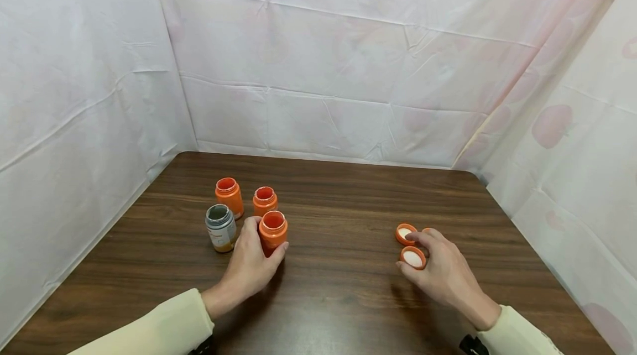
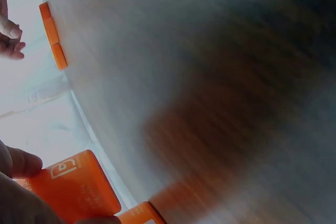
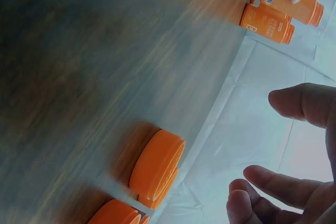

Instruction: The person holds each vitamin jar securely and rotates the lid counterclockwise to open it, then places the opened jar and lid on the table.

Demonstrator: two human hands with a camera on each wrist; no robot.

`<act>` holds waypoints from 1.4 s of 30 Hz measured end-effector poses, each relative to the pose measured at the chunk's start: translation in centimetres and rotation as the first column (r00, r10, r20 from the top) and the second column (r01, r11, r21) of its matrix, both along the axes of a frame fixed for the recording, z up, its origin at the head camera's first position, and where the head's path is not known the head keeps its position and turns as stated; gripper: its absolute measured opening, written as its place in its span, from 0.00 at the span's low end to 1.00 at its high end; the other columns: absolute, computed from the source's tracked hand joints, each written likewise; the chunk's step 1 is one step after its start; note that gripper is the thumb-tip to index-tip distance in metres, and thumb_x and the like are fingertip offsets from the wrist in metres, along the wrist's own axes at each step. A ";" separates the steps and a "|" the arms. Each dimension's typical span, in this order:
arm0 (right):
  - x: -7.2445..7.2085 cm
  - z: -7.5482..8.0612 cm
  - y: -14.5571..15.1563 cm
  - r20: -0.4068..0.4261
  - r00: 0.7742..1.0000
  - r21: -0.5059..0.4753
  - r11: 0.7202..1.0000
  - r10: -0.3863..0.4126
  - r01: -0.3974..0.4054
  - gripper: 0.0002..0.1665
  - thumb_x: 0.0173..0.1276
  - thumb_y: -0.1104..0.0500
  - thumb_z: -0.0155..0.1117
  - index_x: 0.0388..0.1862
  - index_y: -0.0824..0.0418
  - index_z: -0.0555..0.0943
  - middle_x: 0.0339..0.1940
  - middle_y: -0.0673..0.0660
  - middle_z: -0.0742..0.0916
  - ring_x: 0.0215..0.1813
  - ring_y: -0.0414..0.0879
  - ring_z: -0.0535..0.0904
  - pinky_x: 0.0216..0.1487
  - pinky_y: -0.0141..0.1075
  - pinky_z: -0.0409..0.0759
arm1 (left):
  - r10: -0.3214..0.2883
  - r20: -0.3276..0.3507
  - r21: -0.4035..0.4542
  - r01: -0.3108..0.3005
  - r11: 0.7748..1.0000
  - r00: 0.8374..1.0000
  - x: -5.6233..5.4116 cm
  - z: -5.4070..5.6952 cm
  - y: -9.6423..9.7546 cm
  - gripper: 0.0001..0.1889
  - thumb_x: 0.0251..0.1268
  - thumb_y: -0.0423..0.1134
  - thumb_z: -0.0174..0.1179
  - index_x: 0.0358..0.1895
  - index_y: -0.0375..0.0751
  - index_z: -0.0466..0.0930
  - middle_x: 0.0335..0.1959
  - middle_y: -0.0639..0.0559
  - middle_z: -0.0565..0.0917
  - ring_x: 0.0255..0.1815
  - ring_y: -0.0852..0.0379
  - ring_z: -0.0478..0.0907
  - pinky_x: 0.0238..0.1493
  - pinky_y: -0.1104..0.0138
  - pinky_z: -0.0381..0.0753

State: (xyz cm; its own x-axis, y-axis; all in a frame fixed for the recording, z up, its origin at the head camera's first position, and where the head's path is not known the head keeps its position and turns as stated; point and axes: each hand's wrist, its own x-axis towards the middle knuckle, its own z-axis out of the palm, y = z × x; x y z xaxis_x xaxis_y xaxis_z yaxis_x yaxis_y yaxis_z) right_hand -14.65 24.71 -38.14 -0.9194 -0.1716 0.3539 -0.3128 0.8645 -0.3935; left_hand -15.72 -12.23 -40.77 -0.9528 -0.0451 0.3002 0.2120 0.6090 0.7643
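My left hand [image 1: 250,260] grips an open orange bottle [image 1: 273,231], thumb on one side and fingers on the other. In the right wrist view this bottle appears raised a little off the table. Behind it stand a second orange bottle [image 1: 265,200] and a third orange bottle [image 1: 229,197], both uncapped. A grey-topped bottle [image 1: 221,228] with a white label stands left of the hand, also open. Over on the right, my right hand [image 1: 445,269] hovers above several orange caps [image 3: 157,169] with white insides. Its thumb and fingers are spread, with nothing between them.
The dark wood table [image 1: 343,288] has rounded far corners. Pale sheets [image 1: 318,67] hang behind it and along both sides. One cap [image 1: 405,233] lies just behind another cap [image 1: 413,257], and a further one is mostly hidden by the right hand.
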 end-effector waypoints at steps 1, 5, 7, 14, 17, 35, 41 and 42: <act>0.0 0.0 -0.1 0.005 1.000 0.002 1.000 -0.003 0.003 0.29 0.51 0.53 0.82 0.51 0.62 0.85 0.39 0.48 0.84 0.34 0.45 0.78 0.34 0.36 0.75 | 0.007 0.008 -0.001 -0.007 1.000 1.000 0.0 0.0 -0.1 0.36 0.56 0.34 0.76 0.62 0.31 0.63 0.55 0.37 0.75 0.56 0.40 0.76 0.62 0.47 0.74; 0.2 0.0 -0.2 0.020 1.000 0.007 1.000 -0.008 0.008 0.30 0.51 0.52 0.82 0.53 0.62 0.85 0.40 0.47 0.83 0.34 0.45 0.78 0.34 0.36 0.75 | 0.030 0.049 -0.002 -0.030 1.000 0.998 -0.2 -0.1 -0.4 0.36 0.58 0.35 0.75 0.63 0.31 0.61 0.57 0.36 0.74 0.58 0.40 0.74 0.63 0.46 0.73; 0.3 0.0 -0.2 0.022 1.000 0.005 1.000 -0.007 0.007 0.30 0.51 0.53 0.83 0.53 0.62 0.85 0.40 0.47 0.82 0.35 0.45 0.78 0.35 0.36 0.75 | 0.039 0.071 -0.002 -0.039 0.999 0.997 -0.3 -0.1 -0.5 0.36 0.59 0.35 0.74 0.63 0.31 0.60 0.57 0.36 0.73 0.59 0.39 0.74 0.64 0.46 0.73; 0.5 -0.1 -0.4 -0.007 1.000 0.003 1.000 0.006 -0.006 0.30 0.49 0.52 0.85 0.51 0.59 0.86 0.37 0.45 0.80 0.35 0.45 0.78 0.35 0.38 0.76 | 0.048 0.121 -0.001 -0.048 0.999 0.991 -0.5 -0.1 -1.0 0.36 0.61 0.35 0.73 0.64 0.29 0.57 0.58 0.34 0.70 0.61 0.38 0.72 0.66 0.44 0.70; 0.6 -0.1 -0.5 -0.010 1.000 0.002 1.000 0.010 -0.010 0.31 0.48 0.52 0.86 0.52 0.59 0.86 0.35 0.45 0.79 0.34 0.45 0.76 0.34 0.37 0.75 | 0.044 0.151 0.007 -0.046 0.999 0.988 -0.5 -0.2 -1.1 0.37 0.62 0.34 0.72 0.65 0.29 0.56 0.59 0.33 0.69 0.62 0.37 0.72 0.67 0.42 0.69; 0.7 0.1 -0.9 0.016 1.000 0.021 1.000 -0.005 0.005 0.30 0.49 0.51 0.85 0.50 0.58 0.86 0.33 0.48 0.79 0.34 0.45 0.74 0.36 0.39 0.73 | 0.050 0.171 0.012 -0.053 0.999 0.984 -0.7 0.2 -1.7 0.43 0.58 0.35 0.74 0.69 0.30 0.53 0.62 0.33 0.68 0.65 0.37 0.72 0.70 0.43 0.66; 0.3 0.5 -0.7 -0.054 0.998 0.010 1.000 0.015 -0.015 0.29 0.50 0.50 0.84 0.51 0.59 0.86 0.38 0.45 0.83 0.34 0.46 0.75 0.36 0.40 0.73 | 0.017 0.043 -0.045 -0.015 0.999 0.999 -0.6 1.3 -1.7 0.48 0.55 0.38 0.77 0.72 0.30 0.52 0.65 0.34 0.65 0.67 0.38 0.69 0.69 0.44 0.68; 0.2 0.6 -0.6 -0.061 0.998 0.010 1.000 0.017 -0.016 0.29 0.51 0.50 0.84 0.51 0.59 0.86 0.39 0.45 0.84 0.34 0.46 0.75 0.36 0.39 0.73 | 0.013 0.020 -0.055 -0.012 0.998 1.000 -0.5 1.5 -1.7 0.49 0.55 0.39 0.77 0.72 0.30 0.52 0.66 0.34 0.65 0.67 0.37 0.69 0.69 0.44 0.68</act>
